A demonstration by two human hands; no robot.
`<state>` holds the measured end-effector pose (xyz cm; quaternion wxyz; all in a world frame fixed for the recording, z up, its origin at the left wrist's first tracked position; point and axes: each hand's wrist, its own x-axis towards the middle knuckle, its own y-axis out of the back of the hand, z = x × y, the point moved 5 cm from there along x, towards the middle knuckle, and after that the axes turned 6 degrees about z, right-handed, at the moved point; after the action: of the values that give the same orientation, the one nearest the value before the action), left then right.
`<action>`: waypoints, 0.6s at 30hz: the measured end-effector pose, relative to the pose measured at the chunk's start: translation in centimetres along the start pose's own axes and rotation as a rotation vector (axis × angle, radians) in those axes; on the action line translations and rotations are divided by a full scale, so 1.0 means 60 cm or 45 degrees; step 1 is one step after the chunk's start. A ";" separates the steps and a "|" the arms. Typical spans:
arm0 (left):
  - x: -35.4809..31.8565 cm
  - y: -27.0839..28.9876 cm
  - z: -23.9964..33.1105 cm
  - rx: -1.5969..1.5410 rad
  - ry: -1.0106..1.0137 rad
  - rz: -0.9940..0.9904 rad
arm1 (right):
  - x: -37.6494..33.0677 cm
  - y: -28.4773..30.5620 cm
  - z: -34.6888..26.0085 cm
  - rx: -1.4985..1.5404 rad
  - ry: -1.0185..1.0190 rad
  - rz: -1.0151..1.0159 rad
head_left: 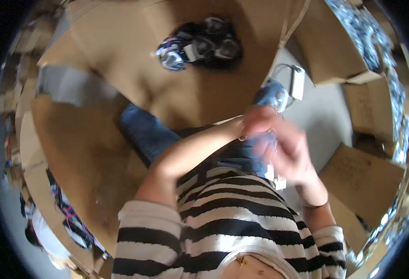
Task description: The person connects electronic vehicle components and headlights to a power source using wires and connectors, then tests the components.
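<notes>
My left hand (pixel 258 120) reaches across to the right over my lap, close against my right hand (pixel 288 151). Motion smears the fingers of both, so any item between them is hidden. Just below the right hand hang small white tags (pixel 279 182), and what they belong to cannot be made out. Farther off, a heap of black and grey bundled items (pixel 204 44), some with a clear shine and a purple tint, lies on a broad cardboard surface (pixel 121 32). Neither hand touches that heap.
At the right, an open cardboard box (pixel 330 46) stands near shiny silvery wrapped items (pixel 364 32). A white rectangular device with a cable (pixel 297 83) lies on the grey floor. Cardboard boxes (pixel 367 181) surround me. Another person (pixel 46 235) is at lower left.
</notes>
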<state>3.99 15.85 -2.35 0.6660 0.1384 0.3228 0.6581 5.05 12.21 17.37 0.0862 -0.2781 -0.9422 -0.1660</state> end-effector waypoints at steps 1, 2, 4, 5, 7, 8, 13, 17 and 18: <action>-0.015 0.008 0.006 -0.060 -0.012 0.039 | -0.032 0.045 0.047 -0.023 -0.357 0.383; -0.020 0.011 0.008 0.017 -0.141 -0.187 | -0.056 0.094 0.093 -0.104 -0.521 0.750; -0.042 0.040 0.028 -0.057 -0.317 -0.002 | -0.101 0.118 0.149 -0.356 -0.603 0.949; -0.049 0.050 0.039 -0.090 -0.398 0.042 | -0.116 0.113 0.167 -0.244 -0.585 0.845; -0.060 0.057 0.056 0.028 -0.512 0.001 | -0.141 0.104 0.198 -0.018 -0.690 0.786; -0.064 0.060 0.065 0.069 -0.581 0.017 | -0.147 0.105 0.206 0.021 -0.729 0.772; -0.079 0.075 0.083 0.038 -0.736 0.117 | -0.141 0.099 0.211 0.296 -0.756 0.765; -0.072 0.091 0.053 -0.256 -0.431 0.041 | -0.144 0.099 0.197 0.626 -0.711 0.942; -0.071 0.093 0.052 -0.218 -0.470 0.033 | -0.144 0.093 0.195 0.546 -0.746 0.903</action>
<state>1.81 12.99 4.46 0.7148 0.2034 0.1362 0.6551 14.50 16.58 5.77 -0.0756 -0.5920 -0.7871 0.1559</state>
